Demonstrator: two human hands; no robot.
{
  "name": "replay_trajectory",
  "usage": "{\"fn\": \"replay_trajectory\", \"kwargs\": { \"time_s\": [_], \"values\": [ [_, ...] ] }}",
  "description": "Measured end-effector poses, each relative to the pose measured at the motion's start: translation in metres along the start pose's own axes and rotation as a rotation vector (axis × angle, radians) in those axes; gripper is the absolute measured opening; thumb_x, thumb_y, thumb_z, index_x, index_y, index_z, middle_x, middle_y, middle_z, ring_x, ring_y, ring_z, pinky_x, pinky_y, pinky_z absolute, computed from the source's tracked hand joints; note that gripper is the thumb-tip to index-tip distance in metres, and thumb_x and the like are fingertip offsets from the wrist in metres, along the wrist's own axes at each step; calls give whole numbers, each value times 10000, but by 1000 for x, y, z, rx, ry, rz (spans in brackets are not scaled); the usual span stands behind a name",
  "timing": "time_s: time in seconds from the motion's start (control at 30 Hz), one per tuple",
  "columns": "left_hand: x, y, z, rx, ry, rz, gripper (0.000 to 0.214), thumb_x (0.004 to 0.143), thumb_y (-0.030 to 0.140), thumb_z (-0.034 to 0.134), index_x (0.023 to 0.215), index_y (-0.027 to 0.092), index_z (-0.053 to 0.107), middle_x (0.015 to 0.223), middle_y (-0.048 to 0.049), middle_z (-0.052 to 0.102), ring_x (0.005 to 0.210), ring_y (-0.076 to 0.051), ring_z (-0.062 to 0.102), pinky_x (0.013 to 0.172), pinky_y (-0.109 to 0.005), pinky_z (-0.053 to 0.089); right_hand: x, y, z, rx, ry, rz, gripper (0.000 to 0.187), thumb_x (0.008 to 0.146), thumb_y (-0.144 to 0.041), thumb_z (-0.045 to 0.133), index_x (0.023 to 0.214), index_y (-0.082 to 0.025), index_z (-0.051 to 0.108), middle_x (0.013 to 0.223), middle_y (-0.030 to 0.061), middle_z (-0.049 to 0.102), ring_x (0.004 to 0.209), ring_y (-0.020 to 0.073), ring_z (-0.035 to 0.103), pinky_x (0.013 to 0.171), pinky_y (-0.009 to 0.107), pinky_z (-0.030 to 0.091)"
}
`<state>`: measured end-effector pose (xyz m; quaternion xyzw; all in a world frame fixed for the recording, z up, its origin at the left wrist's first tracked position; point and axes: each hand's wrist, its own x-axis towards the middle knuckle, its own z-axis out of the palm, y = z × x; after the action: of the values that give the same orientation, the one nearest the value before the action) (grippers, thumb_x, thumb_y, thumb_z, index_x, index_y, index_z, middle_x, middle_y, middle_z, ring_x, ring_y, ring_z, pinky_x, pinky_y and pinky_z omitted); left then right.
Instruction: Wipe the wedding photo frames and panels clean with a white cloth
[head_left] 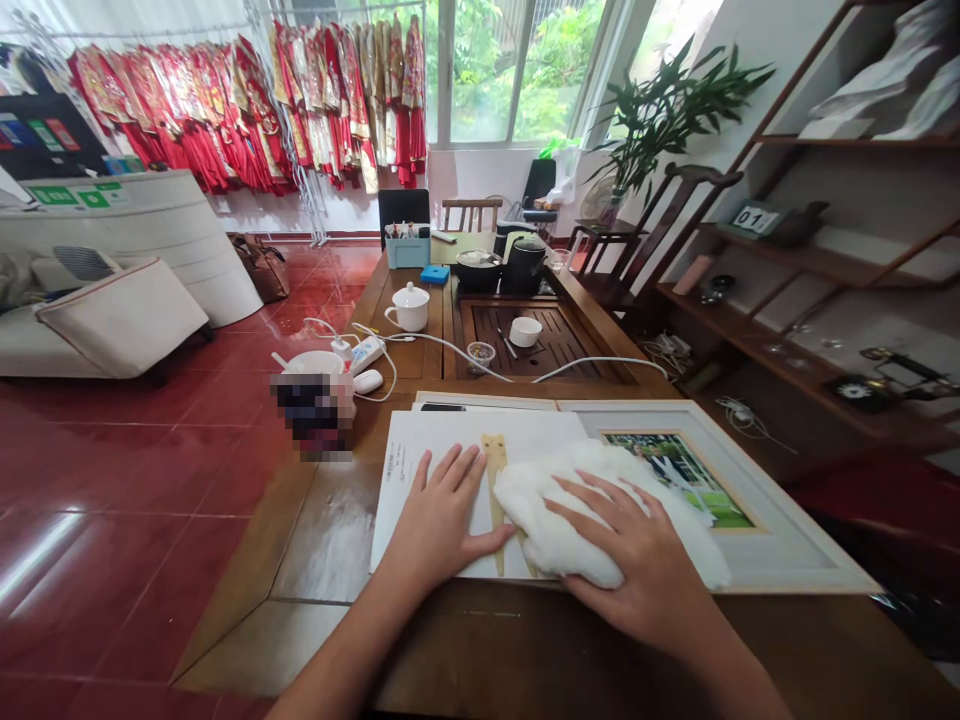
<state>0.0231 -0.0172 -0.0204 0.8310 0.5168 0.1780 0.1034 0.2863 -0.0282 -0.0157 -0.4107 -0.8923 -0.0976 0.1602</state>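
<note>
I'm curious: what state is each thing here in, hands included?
Left hand: open, resting on the white sheet.
Right hand: fingers spread over the white fluffy bundle.
White fluffy bundle: bunched, partly covering the picture frame.
Picture frame: lying flat.
Tan strip: flat, partly under the left hand.
White lidded cup: upright, lid on.
Small white bowl: upright; contents unclear.
Costumes: hanging.

The digits "01" stood out on a white block on the shelf at right, while fine print on the white board and lettering on green signs at far left remained too small to read.
</note>
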Motion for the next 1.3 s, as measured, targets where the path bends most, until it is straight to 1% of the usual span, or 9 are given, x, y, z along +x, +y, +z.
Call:
{"fn": "replay_trajectory", "kwargs": {
  "time_s": [0.07, 0.17, 0.47, 0.6, 0.77, 0.93, 1.1, 1.2, 1.3],
  "values": [
    [0, 0, -1, -2, -4, 5, 795, 866, 650, 525, 1484, 179, 359, 1545, -92, 350, 1440, -296, 288, 1190, -562, 152, -2, -1, -1, 7, -2, -3, 611, 759, -435, 652, 1351, -367, 519, 1428, 21, 511, 1277, 357, 456, 987, 533, 313],
    [0, 0, -3, -7, -15, 18, 789, 864, 628, 546, 1484, 178, 359, 1545, -91, 350, 1440, -310, 283, 1184, -577, 158, 5, 2, -1, 7, -8, 5, 574, 774, -430, 644, 1333, -365, 536, 1408, 20, 532, 1264, 347, 470, 984, 524, 318],
    [0, 1, -7, -14, -37, 30, 802, 867, 624, 543, 1493, 166, 340, 1552, -86, 338, 1443, -323, 271, 1179, -599, 157, 63, 37, 17, 12, 15, 41, 507, 837, -455, 584, 1326, -326, 538, 1383, 40, 555, 1242, 323, 491, 975, 527, 331],
    [1, 0, -5, -6, -31, 19, 805, 860, 621, 556, 1490, 166, 347, 1543, -97, 353, 1438, -323, 284, 1178, -599, 164, 73, 42, 20, 19, 21, 41, 514, 840, -466, 581, 1330, -321, 532, 1382, 41, 557, 1250, 320, 484, 981, 527, 330],
    [1, 0, -3, -7, -3, 12, 809, 851, 630, 559, 1490, 180, 347, 1538, -93, 367, 1433, -305, 301, 1182, -577, 177, 58, 35, 17, 5, 31, 41, 503, 844, -475, 578, 1322, -325, 534, 1384, 39, 554, 1251, 328, 477, 977, 530, 321],
    [0, 1, -3, 4, -4, 7, 788, 861, 623, 544, 1482, 174, 360, 1543, -94, 356, 1437, -293, 294, 1188, -564, 165, 28, 17, 8, 6, 16, 15, 530, 805, -448, 620, 1317, -336, 544, 1386, 41, 552, 1254, 340, 473, 981, 531, 313],
    [-1, 1, -2, 6, -4, 8, 775, 876, 631, 511, 1485, 177, 355, 1550, -98, 341, 1445, -286, 278, 1194, -549, 146, 2, 0, -1, 4, 1, 9, 608, 766, -410, 646, 1356, -360, 509, 1418, 30, 521, 1272, 345, 459, 983, 522, 311],
    [-1, 1, -3, 7, -5, 18, 760, 887, 618, 501, 1490, 182, 345, 1553, -90, 339, 1448, -292, 269, 1193, -551, 148, -1, -3, -2, 0, -5, 17, 613, 765, -410, 647, 1359, -360, 507, 1410, 31, 528, 1261, 348, 465, 981, 529, 312],
    [-1, 1, -4, 12, -20, 24, 767, 890, 605, 504, 1497, 172, 329, 1554, -95, 334, 1447, -312, 263, 1183, -577, 152, 10, 1, -1, 1, -17, 29, 578, 784, -425, 632, 1347, -358, 519, 1394, 30, 543, 1247, 347, 476, 973, 533, 320]
  ]
}}
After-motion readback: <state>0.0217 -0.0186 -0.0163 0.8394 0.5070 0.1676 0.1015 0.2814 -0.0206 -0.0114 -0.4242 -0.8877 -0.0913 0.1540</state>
